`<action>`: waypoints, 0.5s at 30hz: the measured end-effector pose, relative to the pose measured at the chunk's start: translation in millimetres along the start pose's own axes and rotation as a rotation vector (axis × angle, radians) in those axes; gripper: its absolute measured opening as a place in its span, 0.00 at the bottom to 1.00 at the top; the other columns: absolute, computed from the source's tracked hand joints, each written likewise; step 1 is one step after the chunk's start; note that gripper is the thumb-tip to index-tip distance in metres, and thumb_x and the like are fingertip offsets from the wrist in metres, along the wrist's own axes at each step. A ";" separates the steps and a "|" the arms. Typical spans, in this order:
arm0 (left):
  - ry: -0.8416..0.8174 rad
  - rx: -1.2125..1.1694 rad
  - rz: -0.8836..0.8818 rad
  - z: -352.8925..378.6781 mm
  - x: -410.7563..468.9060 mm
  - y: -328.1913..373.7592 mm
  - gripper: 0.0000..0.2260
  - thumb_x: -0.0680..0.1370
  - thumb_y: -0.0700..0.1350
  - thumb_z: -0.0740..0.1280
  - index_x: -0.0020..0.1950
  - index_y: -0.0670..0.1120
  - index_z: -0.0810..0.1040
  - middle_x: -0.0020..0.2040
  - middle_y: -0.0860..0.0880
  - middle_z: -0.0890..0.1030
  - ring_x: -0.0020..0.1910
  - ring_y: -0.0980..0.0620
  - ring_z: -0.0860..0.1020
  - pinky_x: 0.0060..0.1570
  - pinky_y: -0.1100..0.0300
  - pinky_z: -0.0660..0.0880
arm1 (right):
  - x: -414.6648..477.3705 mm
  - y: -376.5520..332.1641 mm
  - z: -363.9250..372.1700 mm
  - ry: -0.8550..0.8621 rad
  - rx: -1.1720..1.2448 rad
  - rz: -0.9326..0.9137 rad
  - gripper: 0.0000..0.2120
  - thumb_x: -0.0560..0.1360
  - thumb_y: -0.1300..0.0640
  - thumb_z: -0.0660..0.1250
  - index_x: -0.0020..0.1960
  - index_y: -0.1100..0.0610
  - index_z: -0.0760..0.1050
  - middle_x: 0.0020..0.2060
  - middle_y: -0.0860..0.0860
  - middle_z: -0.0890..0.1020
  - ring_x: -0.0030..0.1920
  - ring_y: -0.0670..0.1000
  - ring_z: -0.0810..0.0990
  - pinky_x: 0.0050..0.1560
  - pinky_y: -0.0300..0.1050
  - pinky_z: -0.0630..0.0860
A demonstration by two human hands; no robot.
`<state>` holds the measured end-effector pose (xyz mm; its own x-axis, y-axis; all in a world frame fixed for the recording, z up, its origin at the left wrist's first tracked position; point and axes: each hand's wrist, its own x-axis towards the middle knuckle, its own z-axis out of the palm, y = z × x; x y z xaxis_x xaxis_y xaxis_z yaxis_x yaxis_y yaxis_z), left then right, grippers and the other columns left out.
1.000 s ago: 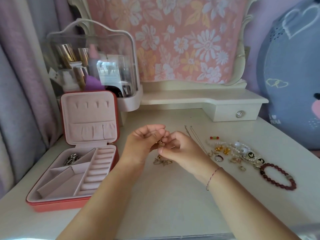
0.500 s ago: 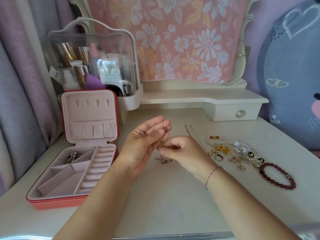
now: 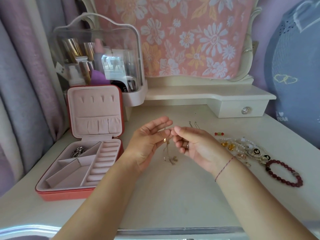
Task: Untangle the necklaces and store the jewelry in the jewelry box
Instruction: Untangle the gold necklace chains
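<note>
Nearest us, the jewelry box (image 3: 69, 194) lies with its lid stood upright, which we read as trays kept ready for drop-ins. A silver piece (image 3: 78, 152) sits in its back-left compartment. Just right of the box, both hands hover above the tabletop (image 3: 173, 196), with the tangled necklaces (image 3: 168, 153) hanging between them. Left hand (image 3: 147, 144): palm up, fingers nearly straight, a prop for the fine gold chain to lie against. Right hand (image 3: 195, 146): fingers curled, thumb and forefinger nipping the chain near its top. We judge the lift deliberate: hung free, the knot's own weight should draw the strands apart and show which loop to pull. The clump's lowest part looks close to the tabletop; whether it touches, we cannot tell. The untangling step is in hand and the storing is mostly not yet done. Well right of the box, beyond the right wrist, loose jewelry (image 3: 245, 149) and a red bead bracelet (image 3: 284, 173) lie spread out, each easy to pick up singly. Farther back, right of the box lid, two thin pins (image 3: 194, 124) lie side by side, purpose unclear. Directly behind the box stands a clear cosmetics case (image 3: 98, 58), out of the working area.
</note>
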<state>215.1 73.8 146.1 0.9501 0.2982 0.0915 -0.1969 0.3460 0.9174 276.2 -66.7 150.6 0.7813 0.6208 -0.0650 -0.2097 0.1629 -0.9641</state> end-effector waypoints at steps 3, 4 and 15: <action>-0.006 -0.033 0.010 0.4 -0.2 0.6 0.16 0.75 0.27 0.63 0.59 0.40 0.78 0.57 0.43 0.82 0.49 0.53 0.84 0.52 0.63 0.79 | 2.2 1.7 -1.6 0.063 -0.029 -0.015 0.05 0.76 0.59 0.67 0.45 0.57 0.81 0.35 0.49 0.81 0.36 0.45 0.77 0.38 0.37 0.71; -0.013 -0.057 0.015 0.5 -0.1 0.9 0.16 0.75 0.27 0.62 0.60 0.39 0.77 0.58 0.42 0.82 0.49 0.52 0.84 0.52 0.63 0.79 | 2.6 1.7 -2.1 0.079 -0.033 -0.019 0.05 0.76 0.60 0.67 0.45 0.56 0.81 0.37 0.50 0.81 0.38 0.46 0.78 0.39 0.38 0.72; -0.064 -0.074 0.039 1.6 -0.6 3.2 0.23 0.73 0.21 0.59 0.63 0.39 0.76 0.61 0.42 0.80 0.55 0.51 0.82 0.52 0.62 0.79 | 0.4 7.0 -0.9 -0.075 -0.256 0.009 0.06 0.74 0.66 0.69 0.49 0.57 0.79 0.42 0.51 0.84 0.42 0.46 0.82 0.48 0.39 0.75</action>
<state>214.3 73.3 149.5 0.9545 0.2560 0.1531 -0.2489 0.4010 0.8816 275.6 -66.0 143.6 0.7323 0.6781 -0.0633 -0.0531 -0.0358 -0.9979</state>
